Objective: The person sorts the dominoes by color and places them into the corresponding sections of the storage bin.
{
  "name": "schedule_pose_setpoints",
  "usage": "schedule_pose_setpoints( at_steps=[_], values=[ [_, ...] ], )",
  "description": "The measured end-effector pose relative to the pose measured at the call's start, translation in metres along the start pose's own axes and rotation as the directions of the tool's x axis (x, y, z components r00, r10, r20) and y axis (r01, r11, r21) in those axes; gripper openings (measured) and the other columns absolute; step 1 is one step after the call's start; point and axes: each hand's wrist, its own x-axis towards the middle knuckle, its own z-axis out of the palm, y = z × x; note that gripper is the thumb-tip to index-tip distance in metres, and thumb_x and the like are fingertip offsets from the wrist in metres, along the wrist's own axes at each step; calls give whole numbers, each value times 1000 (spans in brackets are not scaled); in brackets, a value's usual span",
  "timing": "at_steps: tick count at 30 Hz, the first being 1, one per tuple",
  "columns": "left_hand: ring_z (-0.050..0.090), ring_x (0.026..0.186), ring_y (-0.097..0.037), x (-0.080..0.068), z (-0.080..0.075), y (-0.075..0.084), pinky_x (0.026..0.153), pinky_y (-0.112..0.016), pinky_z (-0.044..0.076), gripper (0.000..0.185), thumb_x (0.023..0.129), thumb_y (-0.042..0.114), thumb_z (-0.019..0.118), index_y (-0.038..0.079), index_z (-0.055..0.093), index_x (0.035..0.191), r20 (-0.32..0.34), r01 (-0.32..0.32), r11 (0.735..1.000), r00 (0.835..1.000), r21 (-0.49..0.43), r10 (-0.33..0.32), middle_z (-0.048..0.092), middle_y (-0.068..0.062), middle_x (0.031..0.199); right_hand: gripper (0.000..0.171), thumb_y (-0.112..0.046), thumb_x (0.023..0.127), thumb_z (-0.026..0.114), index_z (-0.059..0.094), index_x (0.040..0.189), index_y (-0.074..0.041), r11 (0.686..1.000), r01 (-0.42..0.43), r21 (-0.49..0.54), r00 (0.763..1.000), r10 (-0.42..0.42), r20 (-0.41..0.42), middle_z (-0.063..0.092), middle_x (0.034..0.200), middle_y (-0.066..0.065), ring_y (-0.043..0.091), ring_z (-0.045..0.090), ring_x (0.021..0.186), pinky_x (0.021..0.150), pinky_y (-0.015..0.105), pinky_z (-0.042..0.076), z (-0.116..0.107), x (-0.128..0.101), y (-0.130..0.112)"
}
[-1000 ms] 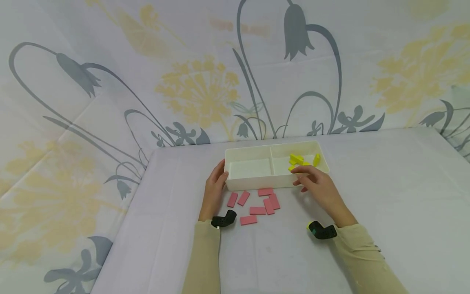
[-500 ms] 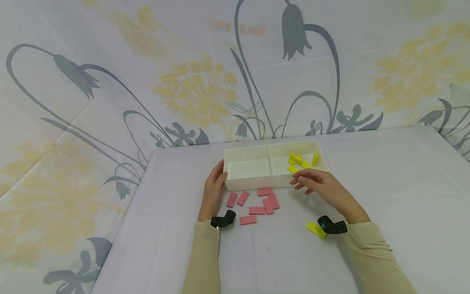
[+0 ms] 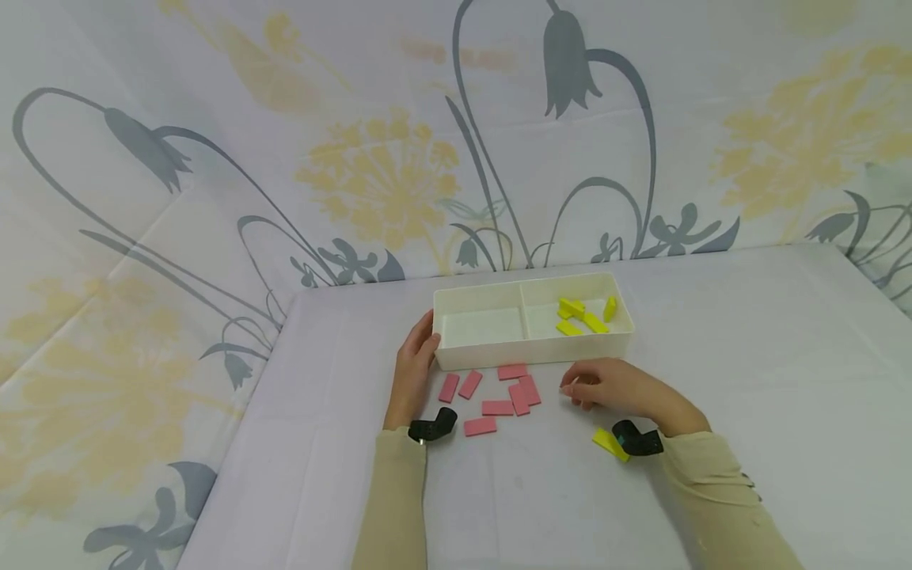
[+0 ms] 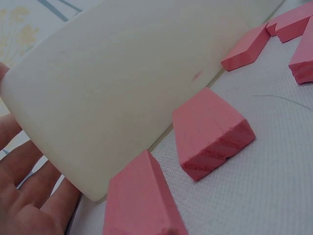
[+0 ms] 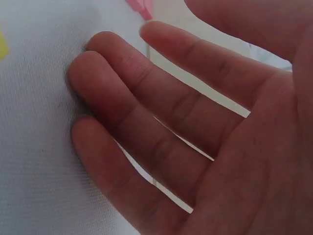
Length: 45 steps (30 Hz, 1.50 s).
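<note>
A white two-compartment tray stands at the middle of the table. Its right compartment holds several yellow blocks; its left compartment is bare. My left hand rests with relaxed fingers against the tray's left end, and the left wrist view shows the tray wall beside those fingers. Several pink blocks lie in front of the tray, two of them close in the left wrist view. My right hand hovers low just right of the pink blocks, its fingers spread and holding nothing.
One yellow block lies on the cloth beside my right wrist. A floral cloth covers the table and rises as a backdrop behind the tray. Bare cloth stretches to the far right and left of the tray.
My right hand has drawn back from the tray's right compartment and come down toward the table near the pink blocks. My left hand has stayed at the tray's end.
</note>
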Motion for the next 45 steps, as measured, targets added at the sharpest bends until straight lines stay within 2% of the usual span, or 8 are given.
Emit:
schedule_pose_setpoints(
  at_steps=[5,9,14,19,27,34,41,45],
  values=[
    [34,125,-15,2,-3,-8,100,-37,30,43,94,27,45,23,38,136,-17,5,1000,1000,-18,-6,38,4,137,19,-33,84,59,63,88,-14,993,-37,-108,999,38,3,56,69,-3,12,51,64,61,29,42,5,0,-6],
    [35,124,-14,2,-3,-10,99,-38,31,42,93,26,46,23,39,135,-31,8,1000,999,-23,-9,38,4,137,18,-35,80,64,61,82,-17,976,-86,-200,996,87,-4,55,69,-5,11,48,62,58,28,39,6,-3,-12],
    [34,125,-17,3,-1,-10,98,-40,32,44,93,25,46,19,38,136,-26,7,1000,1000,-24,-8,37,0,138,25,-39,75,67,58,82,-17,950,-146,-275,989,149,-10,53,69,-5,12,47,62,57,28,37,9,-7,-18],
    [36,124,-15,3,1,-8,98,-38,33,44,93,26,46,21,39,136,-30,10,1000,999,-14,-11,39,1,137,32,-45,73,67,55,83,-17,926,-188,-328,981,192,-20,51,67,-4,13,46,61,55,29,36,13,-12,-22],
    [35,125,-16,3,1,-10,98,-37,32,45,93,28,47,19,38,136,-26,-8,1000,1000,-13,7,39,0,137,38,-47,69,69,49,84,-18,902,-198,-385,979,200,-34,47,61,-3,14,45,57,51,29,32,18,-19,-27],
    [36,124,-17,1,1,-9,98,-38,32,43,94,23,45,18,38,136,-31,10,1000,999,-1,-10,39,-1,137,41,-44,66,73,46,82,-18,900,-175,-400,983,183,-19,45,59,-2,14,42,53,48,28,30,26,-24,-24],
    [32,127,-22,-9,3,15,99,-38,31,45,95,22,43,12,34,138,-3,22,999,1000,27,-22,35,-7,140,40,-41,65,75,46,79,-18,903,-119,-414,992,121,-20,45,58,-2,13,41,52,47,28,30,26,-27,-18],
    [32,127,-25,-8,3,16,98,-39,32,46,95,23,43,11,33,138,3,-1,1000,1000,31,1,34,-8,140,37,-37,66,75,46,77,-17,911,-101,-399,994,104,-14,45,59,-3,13,41,54,48,28,31,23,-27,-19]
  ],
)
